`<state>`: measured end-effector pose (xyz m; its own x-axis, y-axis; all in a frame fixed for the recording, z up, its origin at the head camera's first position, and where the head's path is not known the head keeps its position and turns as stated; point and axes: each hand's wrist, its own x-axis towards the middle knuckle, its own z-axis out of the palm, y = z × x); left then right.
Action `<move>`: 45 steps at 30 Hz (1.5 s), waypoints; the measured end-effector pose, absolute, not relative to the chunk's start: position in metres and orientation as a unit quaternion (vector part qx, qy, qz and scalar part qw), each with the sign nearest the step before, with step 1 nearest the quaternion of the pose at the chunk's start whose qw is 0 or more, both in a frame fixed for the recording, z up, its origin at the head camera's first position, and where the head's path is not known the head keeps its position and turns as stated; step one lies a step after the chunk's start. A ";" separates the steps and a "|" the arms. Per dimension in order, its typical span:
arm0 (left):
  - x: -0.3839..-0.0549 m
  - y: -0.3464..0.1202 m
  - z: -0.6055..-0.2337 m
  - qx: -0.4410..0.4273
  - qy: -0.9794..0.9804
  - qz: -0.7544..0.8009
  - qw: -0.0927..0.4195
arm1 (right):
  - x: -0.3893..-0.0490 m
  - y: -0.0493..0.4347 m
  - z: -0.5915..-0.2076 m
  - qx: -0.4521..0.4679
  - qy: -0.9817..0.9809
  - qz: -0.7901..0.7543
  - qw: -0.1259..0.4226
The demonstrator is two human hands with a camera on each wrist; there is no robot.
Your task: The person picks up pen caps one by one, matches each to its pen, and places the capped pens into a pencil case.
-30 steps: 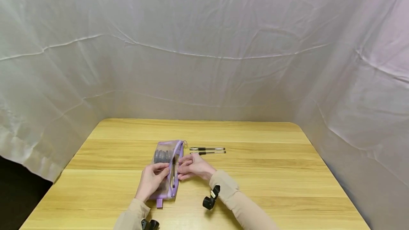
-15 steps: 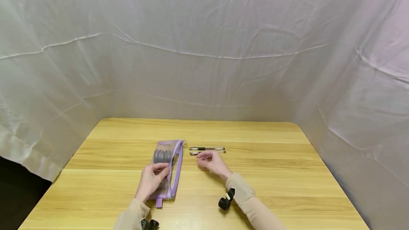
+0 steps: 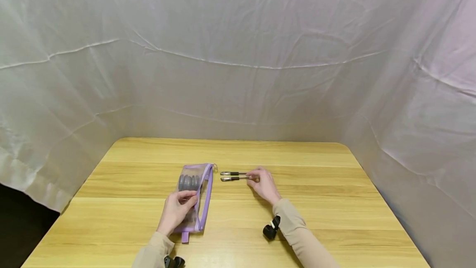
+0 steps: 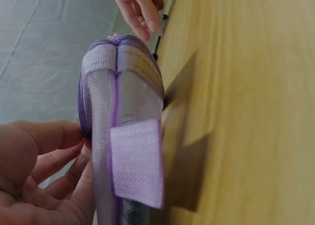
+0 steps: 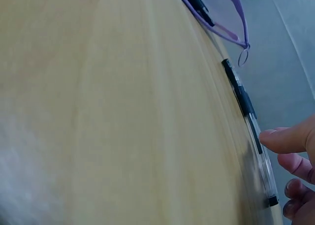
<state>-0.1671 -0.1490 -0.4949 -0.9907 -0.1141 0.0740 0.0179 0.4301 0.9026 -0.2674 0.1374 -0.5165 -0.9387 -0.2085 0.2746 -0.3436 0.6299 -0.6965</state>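
My left hand [image 3: 175, 210] pinches the near side of a see-through mesh pencil case [image 3: 207, 206] with purple trim, its zipped mouth gaping. Dark rounded items [image 3: 189, 182] show through the mesh. In the right wrist view, a black-gripped pen [image 5: 198, 4] is visible inside the case. Two capped gel pens lie side by side to the right of it: the far pen [image 3: 231, 173] and the near pen [image 3: 230, 179]. Over their right ends is my right hand [image 3: 265, 185], thumb and fingers spread apart; the thumb is close to a pen's clear barrel [image 5: 263, 168], contact unclear.
A light wood table [image 3: 316, 202] carries everything. Pale fabric [image 3: 238, 86] hangs behind it and along both sides. A metal ring [image 3: 215, 167] hangs at the case's far corner, and a purple tab [image 3: 185, 237] sticks out at the near end.
A second ago my right hand was at the case's mouth, beside a pen there. It has since moved right to the pens on the table. My left hand keeps its hold.
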 end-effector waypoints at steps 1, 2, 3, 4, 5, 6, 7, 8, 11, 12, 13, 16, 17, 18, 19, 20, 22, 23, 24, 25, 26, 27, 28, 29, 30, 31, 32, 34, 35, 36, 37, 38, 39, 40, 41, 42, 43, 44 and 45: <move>-0.167 -0.149 -0.495 0.029 -0.843 -0.533 0.062 | -0.268 0.138 -0.516 0.152 -0.901 0.398 0.086; -0.167 -0.149 -0.495 0.029 -0.843 -0.534 0.062 | -0.268 0.138 -0.516 0.149 -0.902 0.397 0.084; -0.167 -0.149 -0.495 0.029 -0.842 -0.534 0.061 | -0.268 0.138 -0.516 0.149 -0.904 0.391 0.084; -0.167 -0.149 -0.495 0.029 -0.842 -0.535 0.061 | -0.268 0.138 -0.516 0.149 -0.907 0.386 0.083; -0.167 -0.149 -0.495 0.029 -0.842 -0.536 0.061 | -0.268 0.138 -0.516 0.149 -0.908 0.382 0.082; -0.167 -0.149 -0.495 0.030 -0.841 -0.537 0.060 | -0.269 0.138 -0.516 0.150 -0.910 0.379 0.080; -0.167 -0.149 -0.495 0.029 -0.841 -0.537 0.061 | -0.269 0.138 -0.516 0.152 -0.910 0.377 0.078; -0.167 -0.149 -0.495 0.029 -0.840 -0.538 0.060 | -0.269 0.138 -0.516 0.153 -0.912 0.374 0.077; -0.167 -0.148 -0.495 0.029 -0.839 -0.540 0.061 | -0.270 0.138 -0.517 0.155 -0.913 0.370 0.072; -0.168 -0.148 -0.495 0.030 -0.839 -0.540 0.061 | -0.271 0.138 -0.518 0.155 -0.914 0.368 0.072; -0.168 -0.148 -0.495 0.030 -0.838 -0.541 0.061 | -0.271 0.137 -0.518 0.154 -0.914 0.368 0.070; -0.168 -0.148 -0.496 0.031 -0.837 -0.544 0.060 | -0.273 0.137 -0.517 0.150 -0.916 0.366 0.063; -0.168 -0.148 -0.496 0.030 -0.836 -0.545 0.060 | -0.273 0.137 -0.517 0.148 -0.917 0.365 0.061; -0.168 -0.148 -0.496 0.030 -0.836 -0.545 0.060 | -0.273 0.137 -0.517 0.148 -0.918 0.364 0.062; -0.168 -0.148 -0.496 0.029 -0.836 -0.545 0.060 | -0.273 0.136 -0.516 0.146 -0.918 0.364 0.060; -0.168 -0.148 -0.496 0.029 -0.836 -0.545 0.060 | -0.273 0.136 -0.516 0.146 -0.919 0.362 0.060; -0.168 -0.148 -0.497 0.028 -0.837 -0.544 0.060 | -0.273 0.136 -0.516 0.145 -0.921 0.356 0.060; -0.168 -0.148 -0.497 0.028 -0.837 -0.543 0.060 | -0.273 0.136 -0.515 0.143 -0.922 0.355 0.058; -0.168 -0.148 -0.497 0.028 -0.838 -0.542 0.059 | -0.274 0.136 -0.515 0.142 -0.922 0.355 0.056; -0.168 -0.148 -0.497 0.028 -0.838 -0.542 0.059 | -0.274 0.136 -0.515 0.141 -0.923 0.353 0.053; -0.168 -0.148 -0.497 0.028 -0.838 -0.542 0.059 | -0.274 0.136 -0.515 0.141 -0.924 0.353 0.051; -0.168 -0.148 -0.497 0.028 -0.838 -0.542 0.058 | -0.274 0.136 -0.515 0.142 -0.924 0.351 0.050; -0.168 -0.148 -0.497 0.029 -0.838 -0.542 0.058 | -0.274 0.136 -0.514 0.143 -0.924 0.351 0.048; -0.168 -0.148 -0.497 0.029 -0.837 -0.543 0.058 | -0.274 0.136 -0.514 0.146 -0.924 0.351 0.046; -0.168 -0.148 -0.497 0.029 -0.837 -0.543 0.058 | -0.273 0.137 -0.514 0.148 -0.924 0.350 0.043; -0.168 -0.148 -0.497 0.029 -0.837 -0.543 0.058 | -0.273 0.137 -0.514 0.152 -0.924 0.349 0.042; -0.168 -0.148 -0.497 0.030 -0.837 -0.544 0.057 | -0.273 0.137 -0.514 0.155 -0.924 0.347 0.040; -0.168 -0.149 -0.497 0.030 -0.838 -0.543 0.057 | -0.273 0.137 -0.515 0.160 -0.924 0.345 0.037; -0.168 -0.149 -0.497 0.029 -0.838 -0.541 0.057 | -0.272 0.137 -0.515 0.162 -0.924 0.344 0.036; -0.168 -0.149 -0.497 0.029 -0.838 -0.541 0.057 | -0.272 0.137 -0.516 0.164 -0.925 0.342 0.036; -0.168 -0.149 -0.497 0.028 -0.839 -0.540 0.058 | -0.272 0.138 -0.516 0.166 -0.925 0.341 0.037; -0.168 -0.149 -0.497 0.027 -0.839 -0.540 0.058 | -0.271 0.138 -0.516 0.168 -0.925 0.339 0.037; -0.169 -0.149 -0.498 0.026 -0.840 -0.539 0.059 | -0.270 0.138 -0.515 0.170 -0.925 0.338 0.039; -0.168 -0.149 -0.497 0.026 -0.840 -0.538 0.059 | -0.270 0.138 -0.515 0.172 -0.925 0.337 0.040; -0.169 -0.149 -0.497 0.026 -0.841 -0.538 0.060 | -0.269 0.138 -0.514 0.175 -0.925 0.335 0.042; -0.168 -0.149 -0.498 0.026 -0.841 -0.538 0.060 | -0.268 0.138 -0.514 0.177 -0.925 0.334 0.042; -0.168 -0.149 -0.498 0.027 -0.841 -0.537 0.061 | -0.268 0.138 -0.514 0.180 -0.925 0.333 0.042; -0.168 -0.149 -0.498 0.028 -0.841 -0.537 0.061 | -0.267 0.138 -0.513 0.182 -0.924 0.333 0.042; -0.168 -0.149 -0.498 0.028 -0.842 -0.536 0.062 | -0.266 0.138 -0.514 0.185 -0.924 0.332 0.041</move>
